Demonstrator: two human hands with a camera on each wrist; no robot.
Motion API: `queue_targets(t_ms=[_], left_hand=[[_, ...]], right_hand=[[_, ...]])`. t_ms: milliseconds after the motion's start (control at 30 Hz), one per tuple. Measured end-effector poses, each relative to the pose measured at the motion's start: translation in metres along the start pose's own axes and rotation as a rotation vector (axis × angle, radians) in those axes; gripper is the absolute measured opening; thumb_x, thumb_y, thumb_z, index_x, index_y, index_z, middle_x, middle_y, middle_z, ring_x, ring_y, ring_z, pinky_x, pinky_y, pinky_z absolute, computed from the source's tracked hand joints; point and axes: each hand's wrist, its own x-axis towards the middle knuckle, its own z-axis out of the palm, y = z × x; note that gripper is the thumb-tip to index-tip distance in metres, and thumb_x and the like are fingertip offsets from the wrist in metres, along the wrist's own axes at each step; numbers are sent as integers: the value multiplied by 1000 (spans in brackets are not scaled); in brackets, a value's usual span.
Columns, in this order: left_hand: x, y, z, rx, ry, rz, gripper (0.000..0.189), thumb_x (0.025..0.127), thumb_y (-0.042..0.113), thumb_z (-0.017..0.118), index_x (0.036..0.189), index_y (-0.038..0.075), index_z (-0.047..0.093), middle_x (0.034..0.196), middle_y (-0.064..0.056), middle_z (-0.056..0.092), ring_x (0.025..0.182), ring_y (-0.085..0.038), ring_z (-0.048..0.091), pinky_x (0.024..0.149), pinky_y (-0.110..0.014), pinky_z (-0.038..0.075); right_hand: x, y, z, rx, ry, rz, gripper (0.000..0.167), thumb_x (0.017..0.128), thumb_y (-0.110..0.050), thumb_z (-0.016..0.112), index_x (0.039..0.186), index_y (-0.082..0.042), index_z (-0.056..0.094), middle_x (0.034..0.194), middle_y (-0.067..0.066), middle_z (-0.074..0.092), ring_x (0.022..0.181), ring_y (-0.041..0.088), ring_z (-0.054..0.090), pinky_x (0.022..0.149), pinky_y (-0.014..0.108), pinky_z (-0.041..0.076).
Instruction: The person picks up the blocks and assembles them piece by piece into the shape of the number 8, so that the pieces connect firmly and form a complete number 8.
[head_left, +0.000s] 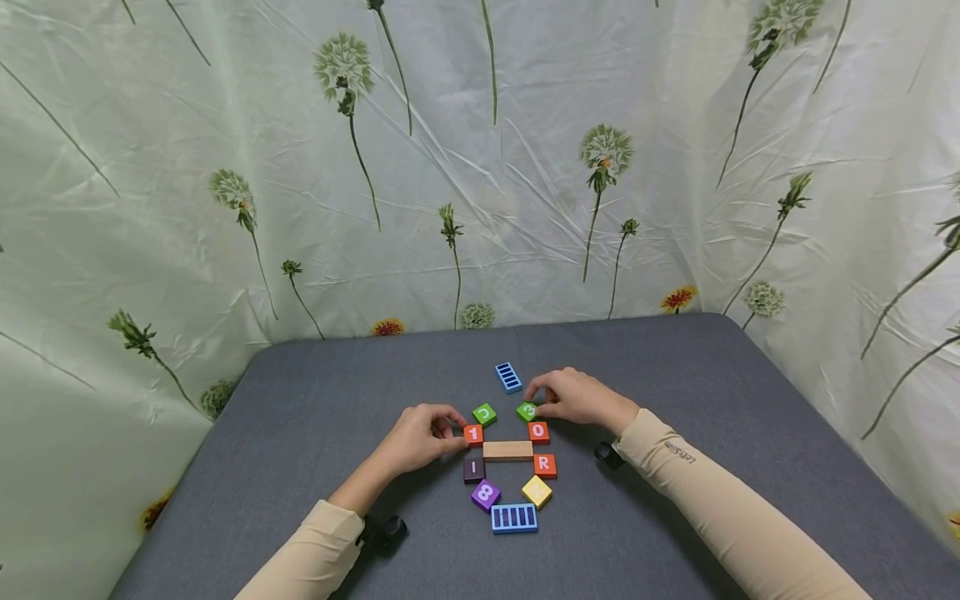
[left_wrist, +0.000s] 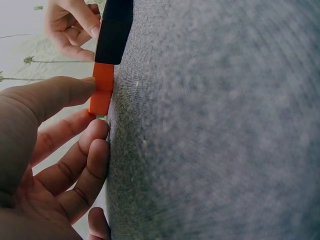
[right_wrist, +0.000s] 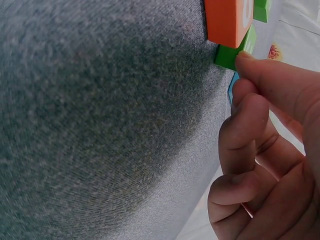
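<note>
My left hand [head_left: 422, 437] holds the red-orange tile marked 1 [head_left: 473, 435] between thumb and index finger. In the left wrist view that tile [left_wrist: 103, 90] sits on the cloth beside a dark tile [left_wrist: 116, 32]. The right hand [head_left: 581, 398] pinches a green tile marked 3 [head_left: 527, 411]. The right wrist view shows the thumb against this green tile [right_wrist: 229, 57], beside an orange tile [right_wrist: 225, 22]; the index fingertip is partly hidden. A second green tile [head_left: 484, 414] lies between the hands, and a tan wooden plank [head_left: 507, 451] lies below it.
Around the plank lie a red 0 tile [head_left: 538, 432], an R tile [head_left: 545, 466], a dark tile [head_left: 474, 470], a purple 8 tile [head_left: 486, 495] and a yellow tile [head_left: 537, 492]. Blue slotted pieces lie behind [head_left: 508, 377] and in front [head_left: 514, 518]. A floral curtain [head_left: 480, 167] hangs behind the grey table [head_left: 360, 383].
</note>
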Motion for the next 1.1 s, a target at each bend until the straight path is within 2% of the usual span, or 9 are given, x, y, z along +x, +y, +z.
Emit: queue_targets(t_ms=[1100], left_hand=[[-1,0,1,9,8,-2,19,91,16,86,107,10,78,76,4,63,65,-10,54,56,-24,43]], right_hand=[[-2,1,0,1,5,-5,19,100,-18,77,120,-17,77,78,-4,65,64,8,52,59,25,41]])
